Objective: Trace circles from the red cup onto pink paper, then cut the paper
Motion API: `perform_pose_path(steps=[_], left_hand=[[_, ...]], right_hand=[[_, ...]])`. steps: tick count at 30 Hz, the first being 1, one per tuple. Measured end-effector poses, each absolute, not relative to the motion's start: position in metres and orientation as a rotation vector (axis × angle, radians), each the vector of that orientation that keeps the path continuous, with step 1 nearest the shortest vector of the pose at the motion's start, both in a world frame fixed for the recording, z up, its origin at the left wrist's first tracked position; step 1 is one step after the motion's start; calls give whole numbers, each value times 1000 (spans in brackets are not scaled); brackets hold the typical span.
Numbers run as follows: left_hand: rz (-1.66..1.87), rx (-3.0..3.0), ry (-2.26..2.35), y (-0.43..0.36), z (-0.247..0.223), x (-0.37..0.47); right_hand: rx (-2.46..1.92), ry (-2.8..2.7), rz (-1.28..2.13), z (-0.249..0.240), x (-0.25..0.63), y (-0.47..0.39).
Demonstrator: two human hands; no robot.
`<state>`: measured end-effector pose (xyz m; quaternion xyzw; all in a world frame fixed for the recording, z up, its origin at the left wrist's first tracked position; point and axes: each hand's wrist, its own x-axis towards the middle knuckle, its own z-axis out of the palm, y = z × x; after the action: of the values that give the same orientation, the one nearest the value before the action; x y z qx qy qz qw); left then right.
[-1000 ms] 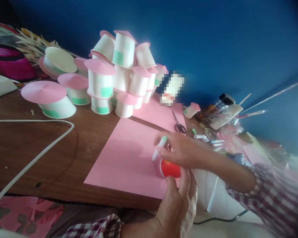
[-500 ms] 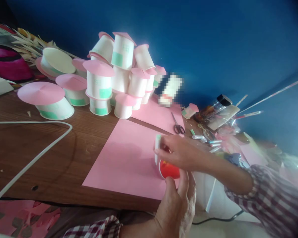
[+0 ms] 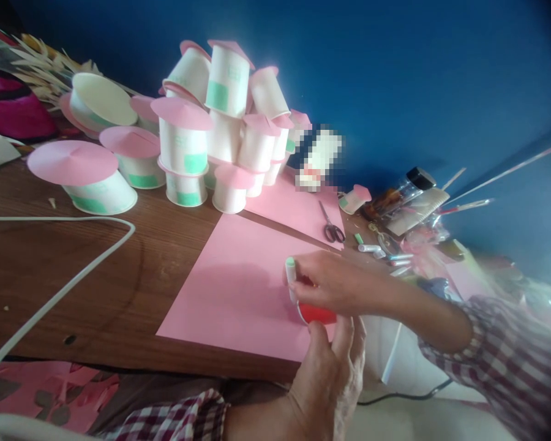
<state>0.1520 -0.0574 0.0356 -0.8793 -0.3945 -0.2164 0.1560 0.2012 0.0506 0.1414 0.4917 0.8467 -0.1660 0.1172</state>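
Note:
My right hand (image 3: 326,283) pinches a white marker (image 3: 291,278) with a pale green end, held nearly upright at the rim of a red cup (image 3: 318,313). White-rimmed, the cup stands near the right edge of a pink paper sheet (image 3: 224,288). My left hand (image 3: 328,361) grips the cup from the near side, thumb and fingers around it. The marker's lower tip meets the rim area, but its exact contact is hidden. My right hand covers much of the cup.
Behind stand several stacked white paper cups (image 3: 183,144) with pink cone tops. Black-handled scissors (image 3: 333,231) lie on a second pink sheet (image 3: 280,211). Markers (image 3: 370,248) and a dark-lidded jar (image 3: 417,180) are on the right. A white cable (image 3: 64,275) crosses the brown table (image 3: 119,275).
The marker has shifted slightly along the cup's rim and its top now tips toward me. My left hand keeps its grip on the cup. The camera view has shifted a little.

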Motion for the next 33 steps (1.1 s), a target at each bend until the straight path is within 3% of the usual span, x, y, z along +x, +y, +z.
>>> perform_pose_path(steps=[13,22,33], left_hand=[[-623,-2524,-1127,-58,37,152],[-605,-2502,-1089,-56,37,150],[-615,-2537,-1102,-56,39,150]], right_hand=[[1406,2477,-475,138,201,52],[1358,2484,-658,132,205,56],[1621,2395,-452,136,200,52]])
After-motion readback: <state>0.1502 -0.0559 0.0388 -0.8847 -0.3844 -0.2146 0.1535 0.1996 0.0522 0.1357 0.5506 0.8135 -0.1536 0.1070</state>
